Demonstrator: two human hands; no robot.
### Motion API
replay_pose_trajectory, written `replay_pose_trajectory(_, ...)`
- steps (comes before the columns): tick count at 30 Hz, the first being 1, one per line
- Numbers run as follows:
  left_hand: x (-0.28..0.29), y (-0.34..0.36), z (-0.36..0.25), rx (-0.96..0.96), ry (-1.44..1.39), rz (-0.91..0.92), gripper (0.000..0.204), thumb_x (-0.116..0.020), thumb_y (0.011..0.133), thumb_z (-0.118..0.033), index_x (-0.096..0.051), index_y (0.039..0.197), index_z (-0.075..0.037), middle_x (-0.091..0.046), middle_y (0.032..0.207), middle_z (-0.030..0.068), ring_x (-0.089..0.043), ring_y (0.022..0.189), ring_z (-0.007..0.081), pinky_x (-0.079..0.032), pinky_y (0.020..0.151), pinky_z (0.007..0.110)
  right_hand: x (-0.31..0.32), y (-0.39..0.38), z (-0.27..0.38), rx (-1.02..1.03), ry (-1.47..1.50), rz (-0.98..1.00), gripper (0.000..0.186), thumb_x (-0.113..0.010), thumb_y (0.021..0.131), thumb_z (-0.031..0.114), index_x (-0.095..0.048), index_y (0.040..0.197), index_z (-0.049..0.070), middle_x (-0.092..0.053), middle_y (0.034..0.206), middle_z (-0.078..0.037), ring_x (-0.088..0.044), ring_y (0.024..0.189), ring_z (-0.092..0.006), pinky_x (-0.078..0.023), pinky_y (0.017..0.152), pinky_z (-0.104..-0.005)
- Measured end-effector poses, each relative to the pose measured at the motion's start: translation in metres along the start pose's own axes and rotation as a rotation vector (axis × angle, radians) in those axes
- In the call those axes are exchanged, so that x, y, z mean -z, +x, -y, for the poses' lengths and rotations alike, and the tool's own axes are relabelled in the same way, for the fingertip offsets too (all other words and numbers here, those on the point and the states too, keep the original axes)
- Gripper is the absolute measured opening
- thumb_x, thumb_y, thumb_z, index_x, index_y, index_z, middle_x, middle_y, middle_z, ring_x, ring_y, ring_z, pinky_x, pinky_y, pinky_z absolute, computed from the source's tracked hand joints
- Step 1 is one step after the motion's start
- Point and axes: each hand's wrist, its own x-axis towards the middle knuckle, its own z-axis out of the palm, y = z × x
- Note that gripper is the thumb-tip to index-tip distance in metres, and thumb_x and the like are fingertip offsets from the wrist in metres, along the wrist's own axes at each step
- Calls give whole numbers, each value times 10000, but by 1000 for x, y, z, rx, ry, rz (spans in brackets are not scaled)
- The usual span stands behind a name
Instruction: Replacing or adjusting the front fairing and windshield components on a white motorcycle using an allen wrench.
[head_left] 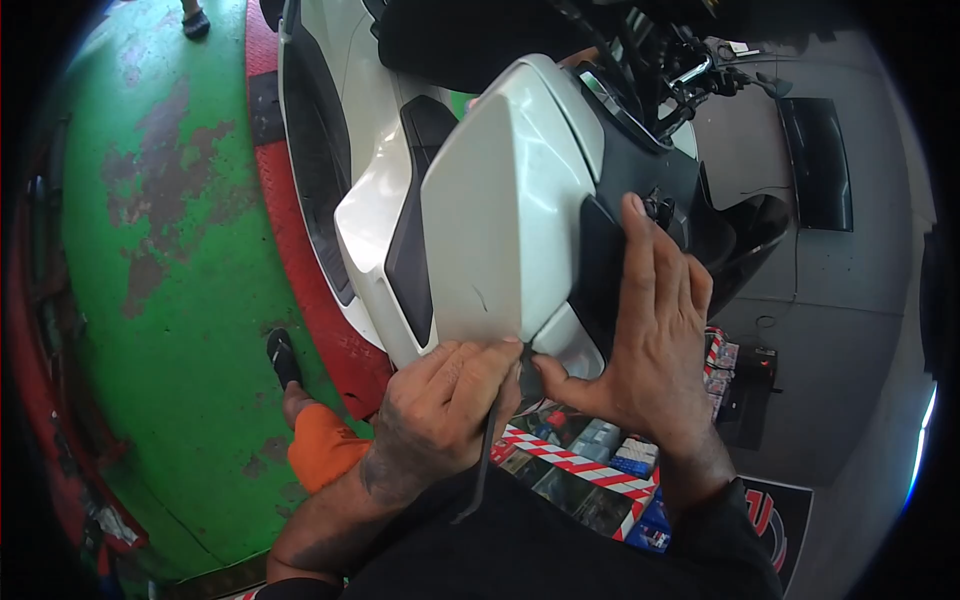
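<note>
The white front panel [475,210] of a scooter stands before me, with a small dark scratch-like mark low on its face. My left hand [445,400] is closed at the panel's lower corner. From its fist a thin dark bar with a bent end [485,460] hangs toward me; its upper tip is hidden by my fingers. My right hand [655,340] is spread, its fingers lying along the black side panel [597,255]. Its thumb reaches to the seam at the smaller white piece [570,350], close to my left fingertips.
The scooter rests on a red platform [295,225] above a green floor [150,350] with worn patches. My orange shorts [322,445] and sandalled foot show at left. A red-and-white striped display case [590,470] with packages stands at lower right; a dark screen [815,165] hangs on the wall.
</note>
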Motion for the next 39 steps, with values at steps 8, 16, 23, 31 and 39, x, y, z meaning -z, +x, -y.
replay_pose_trajectory(8, -20, 3, -38, 166, 336, -104, 225, -785, 891, 14, -631, 1052, 48, -678, 874, 166, -708, 703, 315, -567, 606, 393, -13, -5, -4, 40, 54, -114, 1272, -874, 680, 487, -248, 1667, -13, -494, 1381, -208, -545, 1192, -336, -345, 1118, -472)
replay_pose_trajectory(16, -11, 5, -6, -45, 218, -120, 251, -784, 916, 44, -604, 1092, 35, -714, 905, 165, -736, 741, 241, -579, 642, 365, -24, -10, -13, 130, 66, -230, 1249, -862, 726, 520, -247, 1650, -53, -502, 1285, -238, -533, 1173, -355, -346, 1115, -496)
replay_pose_trajectory(23, 16, 27, -14, -273, 510, 258, 180, -749, 926, -44, -630, 1050, 8, -617, 830, 115, -691, 767, 305, -574, 667, 436, -60, -21, -22, 277, 111, -455, 551, -770, 824, 415, -650, 1338, 256, -426, 1623, -177, -428, 1470, -401, -299, 1233, -532)
replay_pose_trajectory(31, 39, 36, -24, 597, -428, 362, 232, -647, 1028, -75, -601, 1239, 11, -719, 1046, 130, -737, 965, 213, -599, 821, 354, -66, -21, -15, 274, 149, -533, 349, -725, 862, 362, -680, 1187, 240, -487, 1592, -110, -394, 1521, -414, -307, 1251, -549)
replay_pose_trajectory(39, 33, 70, -69, 1076, -357, 374, 333, -613, 1078, -205, -509, 1259, 55, -698, 1015, 129, -704, 814, 176, -607, 747, 322, -78, -22, -13, 232, 218, -627, 302, -726, 863, 370, -698, 1142, 260, -468, 1605, -89, -379, 1539, -380, -256, 1287, -526)
